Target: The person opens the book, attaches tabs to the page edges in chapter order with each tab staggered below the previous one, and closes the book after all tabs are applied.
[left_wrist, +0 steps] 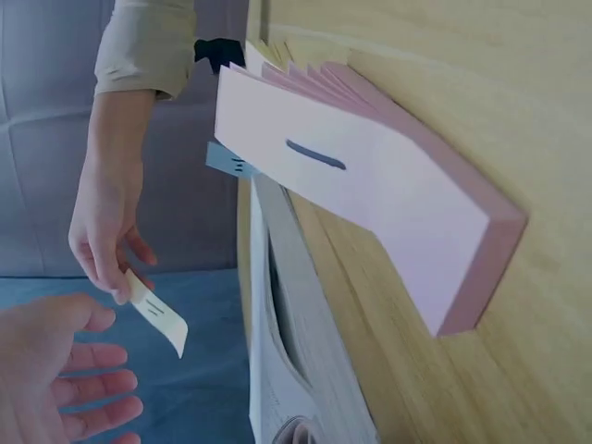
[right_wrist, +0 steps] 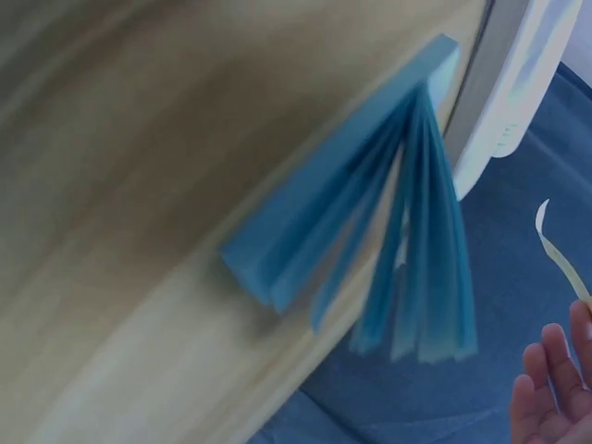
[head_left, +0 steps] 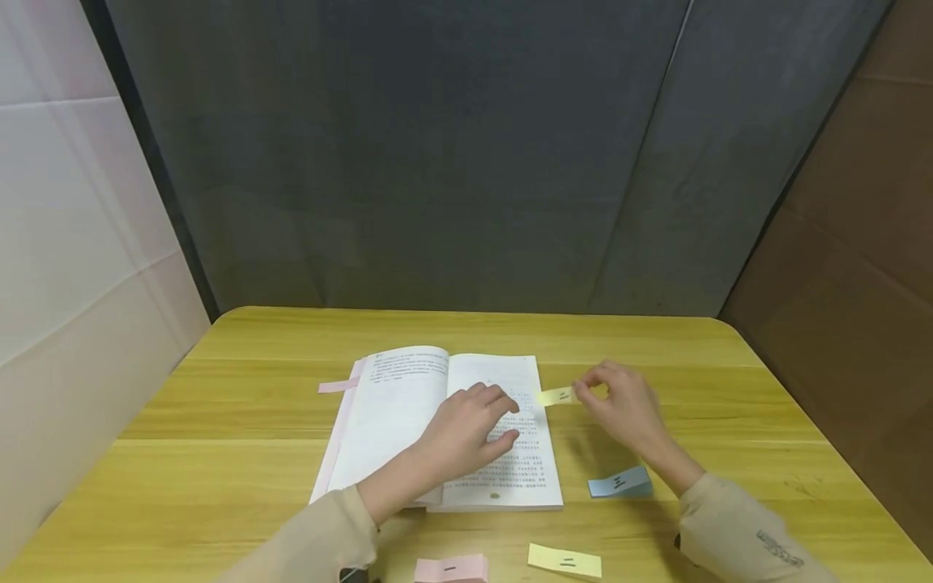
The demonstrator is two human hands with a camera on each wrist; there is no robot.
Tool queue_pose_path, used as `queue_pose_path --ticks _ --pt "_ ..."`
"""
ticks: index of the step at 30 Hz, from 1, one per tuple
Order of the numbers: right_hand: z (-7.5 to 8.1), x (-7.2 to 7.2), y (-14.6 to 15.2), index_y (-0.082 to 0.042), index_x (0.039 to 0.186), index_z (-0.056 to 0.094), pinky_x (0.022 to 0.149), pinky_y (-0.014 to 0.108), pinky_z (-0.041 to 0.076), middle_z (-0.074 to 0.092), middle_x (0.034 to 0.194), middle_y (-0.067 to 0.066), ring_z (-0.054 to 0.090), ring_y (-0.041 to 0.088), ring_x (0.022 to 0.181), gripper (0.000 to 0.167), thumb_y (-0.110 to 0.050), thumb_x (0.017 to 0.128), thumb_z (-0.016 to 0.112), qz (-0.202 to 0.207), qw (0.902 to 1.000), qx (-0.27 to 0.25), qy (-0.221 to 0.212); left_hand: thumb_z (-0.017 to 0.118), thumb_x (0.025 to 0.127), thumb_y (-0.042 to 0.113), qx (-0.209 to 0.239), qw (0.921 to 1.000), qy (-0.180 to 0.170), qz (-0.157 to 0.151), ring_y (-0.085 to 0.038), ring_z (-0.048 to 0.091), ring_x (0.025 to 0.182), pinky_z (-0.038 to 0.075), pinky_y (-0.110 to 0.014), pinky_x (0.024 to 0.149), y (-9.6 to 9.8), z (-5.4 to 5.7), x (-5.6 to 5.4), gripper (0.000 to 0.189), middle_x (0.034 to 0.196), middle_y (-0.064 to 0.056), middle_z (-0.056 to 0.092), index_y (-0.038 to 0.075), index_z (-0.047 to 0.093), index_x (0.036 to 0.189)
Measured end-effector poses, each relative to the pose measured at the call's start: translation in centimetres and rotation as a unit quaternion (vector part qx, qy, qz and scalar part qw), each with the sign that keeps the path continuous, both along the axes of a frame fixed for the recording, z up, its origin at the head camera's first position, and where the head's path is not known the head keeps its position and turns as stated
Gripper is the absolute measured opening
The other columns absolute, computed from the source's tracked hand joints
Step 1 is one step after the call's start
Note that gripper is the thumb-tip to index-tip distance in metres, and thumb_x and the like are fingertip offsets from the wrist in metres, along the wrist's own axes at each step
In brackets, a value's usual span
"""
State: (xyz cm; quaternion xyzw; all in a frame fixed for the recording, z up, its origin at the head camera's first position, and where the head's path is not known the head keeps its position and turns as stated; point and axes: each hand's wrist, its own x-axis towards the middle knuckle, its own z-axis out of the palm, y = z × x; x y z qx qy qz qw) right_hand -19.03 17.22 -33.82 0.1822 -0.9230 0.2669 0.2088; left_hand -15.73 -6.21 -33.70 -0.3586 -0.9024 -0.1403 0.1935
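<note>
An open book lies on the table, with printed pages on both sides and a pink sticky tab jutting from its left edge. My right hand pinches the end of a yellow sticky note marked with short strokes. Its free end reaches the book's right edge; whether it touches the page I cannot tell. Over the right-hand page is my left hand, fingers loosely bent and holding nothing. In the left wrist view, the note hangs from the right hand, above the left hand's fingers.
A blue sticky-note pad lies right of the book, below my right forearm. Nearer the front edge are a pink pad and a yellow pad, both with dark strokes. A dark partition stands behind the table.
</note>
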Motion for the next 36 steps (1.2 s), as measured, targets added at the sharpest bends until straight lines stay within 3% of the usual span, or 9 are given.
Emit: queue_pose_path --ticks 5,15,21,30,36 --pt "-0.8 0.2 -0.1 -0.013 0.074 0.066 0.047 0.027 0.041 0.062 0.083 0.000 0.057 0.020 0.073 0.009 -0.021 0.077 0.062 -0.028 0.9992 -0.005 -0.030 0.058 0.081 0.031 -0.014 0.9997 -0.014 0.012 -0.013 0.052 0.078 0.042 -0.026 0.063 0.4 -0.4 -0.5 0.027 0.093 0.001 0.059 0.012 0.063 0.098" --pt "-1.8 0.1 -0.4 -0.014 0.073 0.065 0.046 0.026 0.038 0.062 0.084 0.001 0.051 0.013 0.062 0.010 -0.023 0.077 0.061 -0.052 0.9957 0.003 -0.077 0.058 0.080 0.033 -0.060 0.9973 -0.034 0.026 -0.014 0.052 0.079 0.042 -0.026 0.063 1.5 -1.0 -1.4 0.030 0.094 0.001 0.059 0.012 0.064 0.101" --pt "-2.1 0.0 -0.6 -0.014 0.071 0.064 0.043 0.026 0.036 0.061 0.081 0.001 0.044 0.011 0.052 0.012 -0.023 0.077 0.061 -0.049 0.9952 0.002 -0.085 0.059 0.080 0.034 -0.084 0.9951 -0.046 0.021 -0.013 0.052 0.078 0.042 -0.025 0.063 2.2 -1.6 -1.7 0.032 0.094 0.001 0.058 0.012 0.064 0.102" --pt "-2.0 0.0 -0.8 -0.014 0.072 0.065 0.046 0.026 0.037 0.062 0.083 0.001 0.044 0.012 0.054 0.013 -0.025 0.077 0.060 -0.058 0.9933 0.013 -0.099 0.060 0.079 0.036 -0.116 0.9923 -0.042 0.017 -0.011 0.050 0.074 0.041 -0.022 0.058 3.1 -2.5 -2.0 0.033 0.090 0.003 0.058 0.012 0.064 0.100" --pt "-2.1 -0.1 -1.0 -0.014 0.071 0.065 0.045 0.026 0.035 0.062 0.082 0.000 0.045 0.011 0.054 0.014 -0.026 0.077 0.060 -0.064 0.9925 0.022 -0.101 0.060 0.078 0.038 -0.138 0.9890 -0.049 0.022 -0.013 0.051 0.079 0.043 -0.025 0.063 3.7 -3.1 -2.1 0.036 0.095 0.001 0.058 0.011 0.063 0.101"
